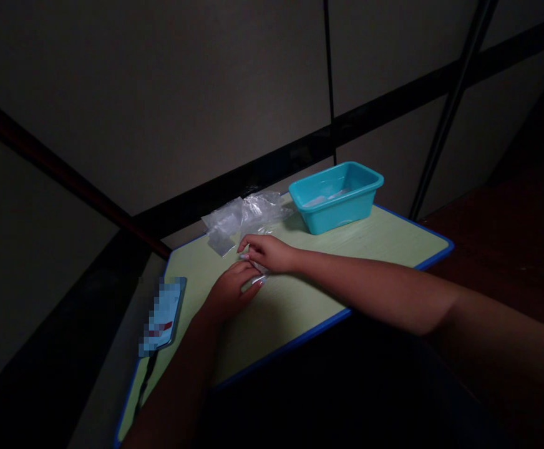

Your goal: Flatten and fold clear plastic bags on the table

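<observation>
Both hands meet over the middle of the pale green table (295, 312). Between them is a small clear plastic piece (259, 268), partly hidden by the fingers. My left hand (234, 287) has its fingers bent around the near left side of this piece. From the right, my right hand (269, 252) reaches in with curled fingers pinching its upper edge. Just beyond the hands lie crumpled clear plastic bags (248, 215). A turquoise basket (342, 212) stands behind and to the right, with whitish or clear items inside that I cannot make out.
A phone (166, 315) with a partly blurred screen lies at the table's left edge, with a dark strap or cord (146, 380) below it. A panelled wall (234, 93) rises directly behind the table, whose rim is blue.
</observation>
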{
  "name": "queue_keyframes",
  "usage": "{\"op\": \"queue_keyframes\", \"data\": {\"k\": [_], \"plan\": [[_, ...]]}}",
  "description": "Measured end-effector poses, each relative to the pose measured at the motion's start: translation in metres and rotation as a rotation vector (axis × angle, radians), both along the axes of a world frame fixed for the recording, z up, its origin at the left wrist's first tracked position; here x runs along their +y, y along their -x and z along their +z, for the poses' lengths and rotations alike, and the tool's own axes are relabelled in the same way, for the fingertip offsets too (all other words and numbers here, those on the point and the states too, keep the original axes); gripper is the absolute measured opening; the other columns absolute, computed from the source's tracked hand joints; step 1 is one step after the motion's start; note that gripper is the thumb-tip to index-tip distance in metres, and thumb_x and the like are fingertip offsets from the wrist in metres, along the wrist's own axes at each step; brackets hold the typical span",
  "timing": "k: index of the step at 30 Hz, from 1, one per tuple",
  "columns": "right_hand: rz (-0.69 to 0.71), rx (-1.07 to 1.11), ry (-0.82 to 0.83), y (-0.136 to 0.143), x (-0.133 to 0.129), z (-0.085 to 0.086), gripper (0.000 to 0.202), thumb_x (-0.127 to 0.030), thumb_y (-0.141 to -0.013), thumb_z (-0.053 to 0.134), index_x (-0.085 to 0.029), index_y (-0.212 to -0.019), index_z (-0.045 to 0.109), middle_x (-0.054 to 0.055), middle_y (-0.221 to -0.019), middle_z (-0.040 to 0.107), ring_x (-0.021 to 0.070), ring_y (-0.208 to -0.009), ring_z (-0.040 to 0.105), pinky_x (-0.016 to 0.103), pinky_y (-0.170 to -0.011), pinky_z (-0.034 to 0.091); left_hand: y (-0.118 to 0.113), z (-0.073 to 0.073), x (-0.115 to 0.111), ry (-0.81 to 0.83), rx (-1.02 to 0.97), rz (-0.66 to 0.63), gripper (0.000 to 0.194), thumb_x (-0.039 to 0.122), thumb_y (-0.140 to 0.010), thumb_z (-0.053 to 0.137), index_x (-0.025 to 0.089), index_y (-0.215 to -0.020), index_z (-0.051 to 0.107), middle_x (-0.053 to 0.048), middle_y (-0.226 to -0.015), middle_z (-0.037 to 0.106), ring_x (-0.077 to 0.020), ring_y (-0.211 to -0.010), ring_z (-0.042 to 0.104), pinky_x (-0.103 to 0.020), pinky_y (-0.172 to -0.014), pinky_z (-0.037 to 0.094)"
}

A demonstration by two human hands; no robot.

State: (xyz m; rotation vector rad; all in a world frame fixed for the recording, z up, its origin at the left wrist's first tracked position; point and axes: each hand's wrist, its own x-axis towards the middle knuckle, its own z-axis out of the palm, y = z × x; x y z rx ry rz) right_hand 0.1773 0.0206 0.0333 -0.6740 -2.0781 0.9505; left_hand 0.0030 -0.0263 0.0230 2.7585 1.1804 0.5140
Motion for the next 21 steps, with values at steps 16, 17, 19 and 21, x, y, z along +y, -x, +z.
{"op": "queue_keyframes", "data": {"k": [16, 17, 19, 21], "plan": [[0.144, -0.303, 0.144, -0.010, 0.012, 0.007, 0.050, -0.047, -0.095, 0.030, -0.012, -0.108, 0.063, 0.011, -0.116, 0.062, 0.0202, -0.110, 0.054, 0.031, -0.091, 0.042, -0.001, 0.003, -0.005, 0.014, -0.007, 0.025, 0.031, 0.031, -0.085, 0.051, 0.022, -0.112, 0.063, -0.008, -0.115, 0.060, -0.0235, -0.105, 0.055, -0.037, -0.093, 0.045], [0.209, -0.378, 0.109, -0.013, 0.011, 0.009, 0.049, -0.050, -0.092, 0.038, -0.013, -0.117, 0.059, 0.011, -0.125, 0.057, 0.0211, -0.118, 0.049, 0.032, -0.096, 0.039, -0.001, 0.003, -0.005, 0.024, -0.020, 0.019, 0.032, 0.032, -0.085, 0.051, 0.021, -0.113, 0.062, -0.008, -0.117, 0.060, -0.0239, -0.106, 0.055, -0.038, -0.094, 0.044], [0.290, -0.534, 0.056, -0.017, 0.009, 0.012, 0.070, -0.053, -0.080, 0.057, -0.012, -0.135, 0.044, 0.012, -0.142, 0.040, 0.0242, -0.131, 0.034, 0.033, -0.105, 0.030, -0.001, 0.003, -0.005, 0.053, -0.056, -0.003, 0.034, 0.032, -0.086, 0.049, 0.022, -0.115, 0.061, -0.008, -0.120, 0.059, -0.0239, -0.108, 0.054, -0.039, -0.095, 0.043], [0.311, -0.664, 0.040, -0.019, 0.008, 0.011, 0.099, -0.054, -0.069, 0.068, -0.007, -0.144, 0.024, 0.016, -0.150, 0.021, 0.0273, -0.137, 0.019, 0.034, -0.110, 0.021, -0.001, 0.003, -0.004, 0.084, -0.094, -0.029, 0.035, 0.031, -0.087, 0.047, 0.021, -0.117, 0.061, -0.008, -0.123, 0.058, -0.0233, -0.110, 0.054, -0.038, -0.096, 0.042]]}}
